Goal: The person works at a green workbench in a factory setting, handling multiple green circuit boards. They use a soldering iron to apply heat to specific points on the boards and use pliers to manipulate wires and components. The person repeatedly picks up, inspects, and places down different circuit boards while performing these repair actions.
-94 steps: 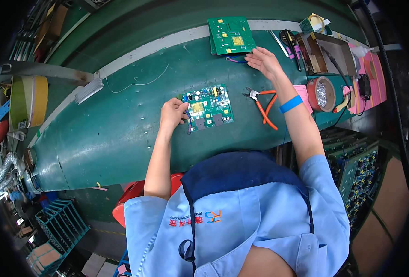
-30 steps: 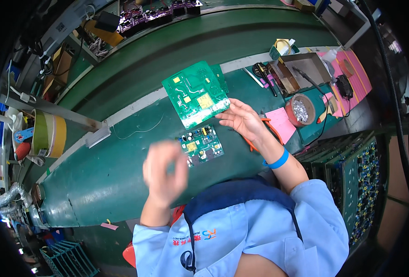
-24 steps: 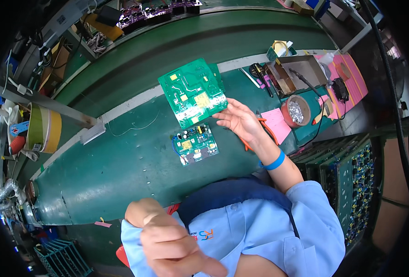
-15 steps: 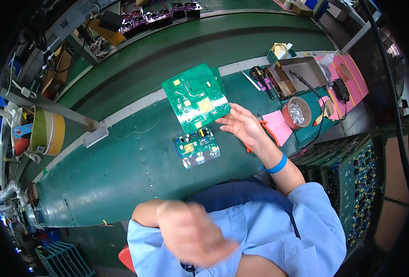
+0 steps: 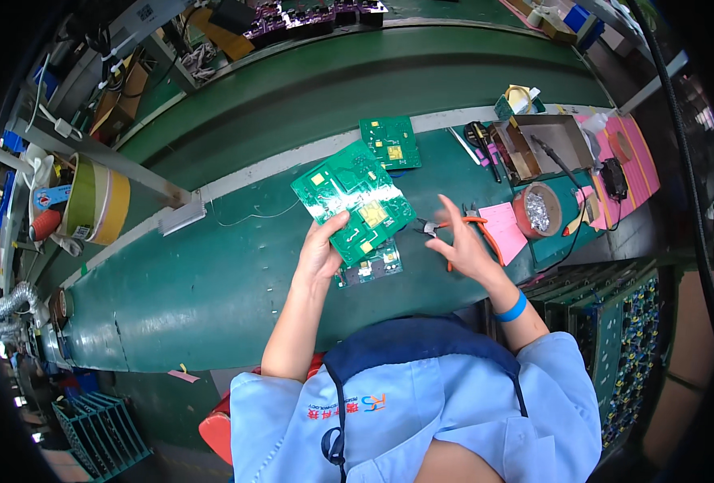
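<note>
A green circuit board (image 5: 349,181) with yellow patches is tilted above the bench, gripped at its lower left edge by my left hand (image 5: 317,256), thumb on top. Off the board's right side, my right hand (image 5: 471,256) has its thumb and fingers apart and holds nothing. Beside it lie orange-handled cutters (image 5: 493,241), partly hidden by the hand. Underneath the held board, a second circuit board (image 5: 379,269) with mounted parts lies on the bench, mostly covered. Another green board (image 5: 391,135) rests farther back.
To the right are a pink sheet (image 5: 503,228), a round tub (image 5: 526,213) of silvery scraps and an open box (image 5: 554,145). A soldering iron (image 5: 557,154) lies across the box, its cable trailing. Racked boards (image 5: 614,338) stand at lower right. A metal post (image 5: 144,181) rises left.
My left hand has come up from near my chest and taken hold of the board's lower left. My right hand has let go and moved right, beside the cutters.
</note>
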The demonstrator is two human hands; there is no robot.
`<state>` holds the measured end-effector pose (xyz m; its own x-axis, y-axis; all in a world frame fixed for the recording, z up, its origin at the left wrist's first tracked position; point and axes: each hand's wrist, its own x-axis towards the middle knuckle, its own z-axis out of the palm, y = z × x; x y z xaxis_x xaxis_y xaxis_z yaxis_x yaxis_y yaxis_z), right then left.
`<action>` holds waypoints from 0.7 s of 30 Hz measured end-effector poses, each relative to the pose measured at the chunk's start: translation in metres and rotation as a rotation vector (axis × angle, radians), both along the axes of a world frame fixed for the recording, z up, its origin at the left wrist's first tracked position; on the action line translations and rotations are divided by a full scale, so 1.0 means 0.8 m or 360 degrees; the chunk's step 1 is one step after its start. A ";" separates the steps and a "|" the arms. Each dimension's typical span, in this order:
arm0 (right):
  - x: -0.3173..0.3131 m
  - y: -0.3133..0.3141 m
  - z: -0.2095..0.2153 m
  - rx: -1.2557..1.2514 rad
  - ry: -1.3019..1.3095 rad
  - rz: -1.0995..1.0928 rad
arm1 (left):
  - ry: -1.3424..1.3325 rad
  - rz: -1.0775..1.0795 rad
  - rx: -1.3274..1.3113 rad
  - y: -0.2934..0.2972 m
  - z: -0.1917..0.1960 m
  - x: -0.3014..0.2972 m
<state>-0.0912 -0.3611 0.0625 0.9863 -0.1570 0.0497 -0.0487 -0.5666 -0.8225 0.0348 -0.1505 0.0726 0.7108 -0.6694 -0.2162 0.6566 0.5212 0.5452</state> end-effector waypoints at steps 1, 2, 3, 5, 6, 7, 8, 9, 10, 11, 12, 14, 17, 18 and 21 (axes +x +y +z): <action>-0.006 -0.015 -0.018 -0.0757 -0.0129 -0.0090 | 0.0065 -0.0001 -0.0019 0.004 -0.002 0.002; -0.015 -0.032 -0.040 -0.0913 -0.0007 -0.0030 | 0.0129 0.0000 -0.0039 0.008 -0.005 0.002; -0.026 -0.049 -0.063 -0.1068 0.0120 0.0027 | 0.0157 0.0009 -0.0036 0.010 -0.007 0.000; -0.030 -0.052 -0.065 -0.1237 0.0281 0.0101 | 0.0211 0.0020 -0.0030 0.014 -0.010 0.000; -0.031 -0.053 -0.064 -0.1254 0.0315 0.0122 | 0.0205 0.0034 -0.0034 0.014 -0.011 -0.001; -0.029 -0.049 -0.059 -0.1266 0.0346 0.0140 | 0.0194 0.0045 -0.0034 0.016 -0.011 -0.001; -0.028 -0.046 -0.056 -0.1288 0.0345 0.0125 | 0.0183 0.0056 -0.0034 0.017 -0.011 -0.002; -0.028 -0.043 -0.054 -0.1310 0.0344 0.0112 | 0.0173 0.0059 -0.0039 0.019 -0.010 -0.002; -0.027 -0.041 -0.053 -0.1337 0.0340 0.0101 | 0.0162 0.0065 -0.0049 0.020 -0.009 -0.002; -0.025 -0.040 -0.053 -0.1265 0.0402 0.0115 | 0.0152 0.0072 -0.0059 0.022 -0.009 -0.002; -0.023 -0.039 -0.052 -0.1192 0.0463 0.0128 | 0.0140 0.0069 -0.0066 0.022 -0.008 -0.003; -0.021 -0.040 -0.054 -0.1106 0.0417 0.0108 | 0.0117 0.0074 -0.0083 0.023 -0.007 -0.003; -0.023 -0.043 -0.061 -0.0844 0.0146 -0.0091 | 0.0114 0.0090 -0.0083 0.024 -0.003 -0.003; -0.022 -0.044 -0.060 -0.0620 0.0079 -0.0207 | 0.0096 0.0117 -0.0077 0.025 -0.002 -0.004; -0.016 -0.033 -0.015 -0.0137 0.0009 -0.0307 | 0.0054 0.0156 -0.0042 0.024 0.000 -0.005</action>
